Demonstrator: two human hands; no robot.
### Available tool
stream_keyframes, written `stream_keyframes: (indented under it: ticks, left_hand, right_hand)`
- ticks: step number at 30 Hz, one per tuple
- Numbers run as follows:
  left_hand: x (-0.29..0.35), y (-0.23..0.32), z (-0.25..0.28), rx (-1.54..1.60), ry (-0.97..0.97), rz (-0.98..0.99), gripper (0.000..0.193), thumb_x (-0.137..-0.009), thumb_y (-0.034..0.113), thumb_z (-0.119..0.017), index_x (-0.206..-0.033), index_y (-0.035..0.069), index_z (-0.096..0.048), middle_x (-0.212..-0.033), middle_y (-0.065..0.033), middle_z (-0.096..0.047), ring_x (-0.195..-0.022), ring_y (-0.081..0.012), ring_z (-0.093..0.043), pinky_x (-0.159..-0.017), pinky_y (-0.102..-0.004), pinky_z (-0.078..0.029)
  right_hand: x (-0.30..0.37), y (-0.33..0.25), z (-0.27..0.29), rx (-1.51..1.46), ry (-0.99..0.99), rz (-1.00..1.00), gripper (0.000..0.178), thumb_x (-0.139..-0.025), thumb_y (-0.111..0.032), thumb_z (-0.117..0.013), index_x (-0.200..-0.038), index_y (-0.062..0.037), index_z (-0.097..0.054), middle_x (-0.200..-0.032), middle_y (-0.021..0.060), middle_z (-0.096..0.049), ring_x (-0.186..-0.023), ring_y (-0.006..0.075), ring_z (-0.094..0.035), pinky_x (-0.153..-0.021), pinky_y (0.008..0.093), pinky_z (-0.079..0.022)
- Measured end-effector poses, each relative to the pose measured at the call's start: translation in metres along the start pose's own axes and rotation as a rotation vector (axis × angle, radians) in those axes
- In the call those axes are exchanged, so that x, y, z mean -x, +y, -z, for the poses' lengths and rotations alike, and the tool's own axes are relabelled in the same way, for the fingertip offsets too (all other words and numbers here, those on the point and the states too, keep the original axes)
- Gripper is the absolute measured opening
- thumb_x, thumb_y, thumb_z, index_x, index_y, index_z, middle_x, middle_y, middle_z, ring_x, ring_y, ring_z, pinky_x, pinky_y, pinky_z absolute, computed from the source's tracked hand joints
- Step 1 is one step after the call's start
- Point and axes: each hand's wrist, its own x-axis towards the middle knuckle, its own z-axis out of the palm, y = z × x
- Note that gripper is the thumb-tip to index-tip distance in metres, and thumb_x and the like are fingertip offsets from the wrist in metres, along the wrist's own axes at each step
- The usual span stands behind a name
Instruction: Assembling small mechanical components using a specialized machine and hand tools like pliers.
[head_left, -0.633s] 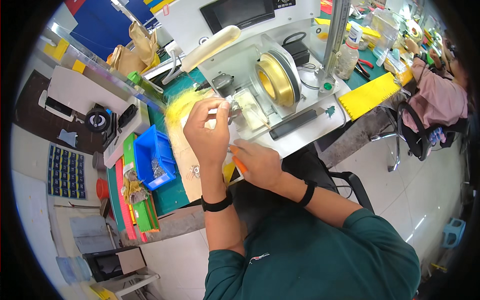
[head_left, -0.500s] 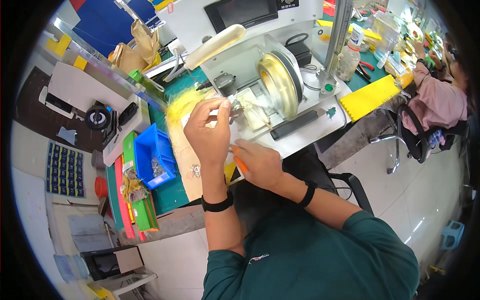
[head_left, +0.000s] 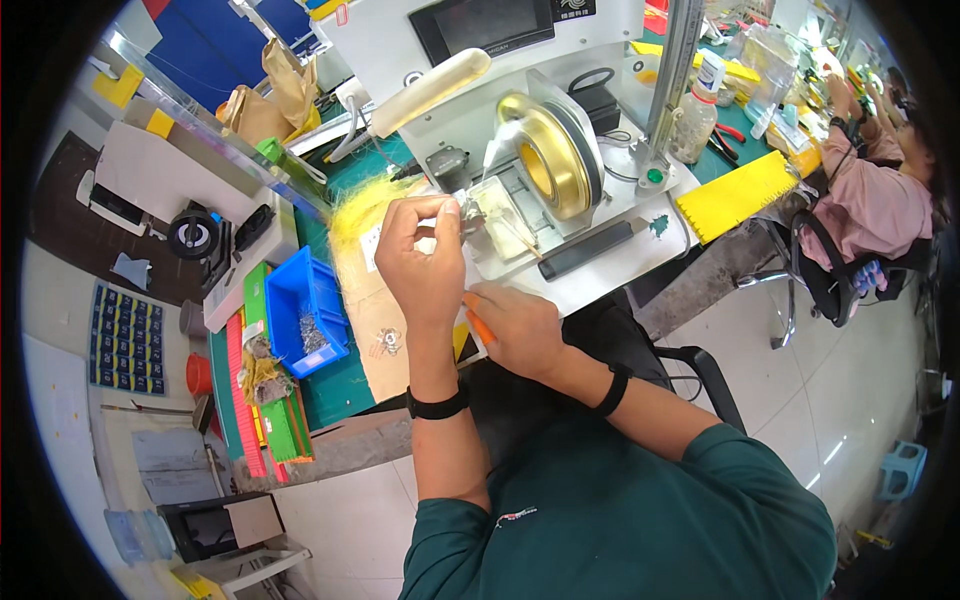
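Observation:
My left hand [head_left: 420, 262] is raised in front of the white bench machine [head_left: 400, 35], thumb and forefinger pinched. Whatever they hold, if anything, is too small to make out. Just past those fingertips lies a small pale block [head_left: 502, 222] on the machine's plate. My right hand [head_left: 522, 332] is closed around an orange-handled tool [head_left: 480, 327], low and to the right of my left wrist. The tool's tip is hidden now. Mounted on the machine is a gold spool [head_left: 545, 165], its upper part smeared. A bundle of yellow fibres [head_left: 362, 215] lies left of my left hand.
On brown cardboard [head_left: 378, 300] rest small clear rings [head_left: 388, 341]. A blue bin [head_left: 322, 275] with small metal parts stands farther left, beside green and red strips [head_left: 288, 425]. A black bar [head_left: 595, 250] lies on the machine's base. At far right sits another person [head_left: 870, 205].
The gold spool's look has changed: it was broadly blurred and now shows its rim more sharply. Both hands keep nearly the same place and grip. The person at right has shifted slightly.

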Motion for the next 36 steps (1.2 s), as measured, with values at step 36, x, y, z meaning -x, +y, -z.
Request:
stream_keyframes:
  ticks: [36]
  left_hand:
    - [-0.002, 0.006, 0.005, -0.157, -0.021, -0.108, 0.004, -0.09, 0.001, -0.072, -0.089, 0.003, -0.069, -0.09, -0.0084, -0.071, -0.085, -0.0203, -0.065, -0.079, -0.0321, -0.049]
  right_hand:
    - [0.0, 0.0, -0.002, 0.016, 0.012, 0.006, 0.017, -0.089, -0.01, -0.074, -0.103, -0.0017, -0.073, -0.107, 0.008, -0.074, -0.079, 0.0237, -0.072, -0.066, 0.035, -0.056]
